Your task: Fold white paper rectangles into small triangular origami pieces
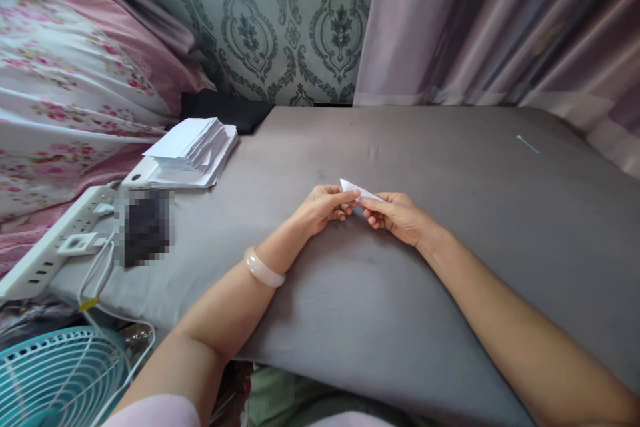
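A small piece of folded white paper (356, 187) is held over the middle of the grey-covered surface (310, 140). My left hand (331, 205) pinches it from the left, thumb on top and fingers curled beneath. From the right, my right hand (395, 215) grips the paper's other end between thumb and curled fingers. One pointed corner sticks up beyond my left thumb; the lower part is hidden by my fingers. Around my left wrist sits a pale bangle (263, 269).
A stack of white paper (187, 150) lies at the back left, near a black item (227, 111). Left of my arm are a white power strip (65, 233), cables, a blurred dark object (147, 227) and a teal fan (60, 373). A thin stick (528, 144) lies far right.
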The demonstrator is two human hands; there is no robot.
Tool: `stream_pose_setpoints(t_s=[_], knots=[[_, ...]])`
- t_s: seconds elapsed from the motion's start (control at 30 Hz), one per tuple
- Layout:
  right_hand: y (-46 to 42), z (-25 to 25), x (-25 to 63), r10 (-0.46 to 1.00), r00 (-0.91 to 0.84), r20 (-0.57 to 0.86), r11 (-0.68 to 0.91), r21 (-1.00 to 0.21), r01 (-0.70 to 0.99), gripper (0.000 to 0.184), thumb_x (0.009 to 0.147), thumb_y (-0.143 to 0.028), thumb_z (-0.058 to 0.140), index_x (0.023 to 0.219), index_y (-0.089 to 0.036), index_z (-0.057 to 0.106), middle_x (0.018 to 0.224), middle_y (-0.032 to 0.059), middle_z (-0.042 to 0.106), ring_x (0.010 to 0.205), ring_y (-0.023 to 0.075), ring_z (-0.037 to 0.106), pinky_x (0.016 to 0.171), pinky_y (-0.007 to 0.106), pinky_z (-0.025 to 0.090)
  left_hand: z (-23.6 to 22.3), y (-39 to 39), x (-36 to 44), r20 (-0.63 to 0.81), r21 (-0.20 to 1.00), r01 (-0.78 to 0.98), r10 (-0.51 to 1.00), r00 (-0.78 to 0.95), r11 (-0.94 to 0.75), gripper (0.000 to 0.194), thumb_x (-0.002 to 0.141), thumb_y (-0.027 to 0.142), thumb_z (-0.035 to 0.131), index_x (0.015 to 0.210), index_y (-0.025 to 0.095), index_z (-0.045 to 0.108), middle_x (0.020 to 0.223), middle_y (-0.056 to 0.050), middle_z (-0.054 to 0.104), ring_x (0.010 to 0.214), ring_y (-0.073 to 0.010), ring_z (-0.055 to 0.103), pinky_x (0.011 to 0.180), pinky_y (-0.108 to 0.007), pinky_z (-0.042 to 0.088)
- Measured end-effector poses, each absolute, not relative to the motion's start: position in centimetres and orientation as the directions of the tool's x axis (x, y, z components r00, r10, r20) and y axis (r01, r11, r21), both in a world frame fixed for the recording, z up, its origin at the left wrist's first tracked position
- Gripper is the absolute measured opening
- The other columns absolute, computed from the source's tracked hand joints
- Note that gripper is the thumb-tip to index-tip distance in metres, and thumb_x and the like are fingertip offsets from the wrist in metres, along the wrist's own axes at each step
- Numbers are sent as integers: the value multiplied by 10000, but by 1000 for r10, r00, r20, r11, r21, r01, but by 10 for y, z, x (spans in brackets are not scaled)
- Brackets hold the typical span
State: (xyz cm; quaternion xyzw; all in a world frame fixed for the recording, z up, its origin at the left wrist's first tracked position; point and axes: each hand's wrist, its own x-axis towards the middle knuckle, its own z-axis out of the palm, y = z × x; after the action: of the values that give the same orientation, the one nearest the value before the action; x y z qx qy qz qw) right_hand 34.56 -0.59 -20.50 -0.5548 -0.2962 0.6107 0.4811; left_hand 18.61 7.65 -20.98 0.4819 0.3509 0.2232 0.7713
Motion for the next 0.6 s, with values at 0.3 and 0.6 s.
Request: stream_pose_setpoints(t_s=[0.3, 0.6], knots=[[-6, -211, 339, 949, 197, -248, -214, -960, -179, 369, 606, -466, 832, 732, -153, 681, 638, -8, 640, 528, 69, 555, 509, 197, 455, -213, 75, 188, -199, 945, -57, 703, 682, 322, 298, 703, 349, 782, 714, 94, 629, 633, -1, 601, 532, -47, 517, 544, -199, 393], [-8, -209, 339, 979, 182, -95, -91, -995, -31, 369, 670, -511, 767, 759, -160, 699, 667, 6, 662, 542, 95, 577, 558, 235, 478, -213, 72, 190, -23, 978, -136, 736, 677, 156, 311, 714, 375, 766, 735, 96, 631, 635, -3, 602, 541, -54, 510, 547, -207, 392]])
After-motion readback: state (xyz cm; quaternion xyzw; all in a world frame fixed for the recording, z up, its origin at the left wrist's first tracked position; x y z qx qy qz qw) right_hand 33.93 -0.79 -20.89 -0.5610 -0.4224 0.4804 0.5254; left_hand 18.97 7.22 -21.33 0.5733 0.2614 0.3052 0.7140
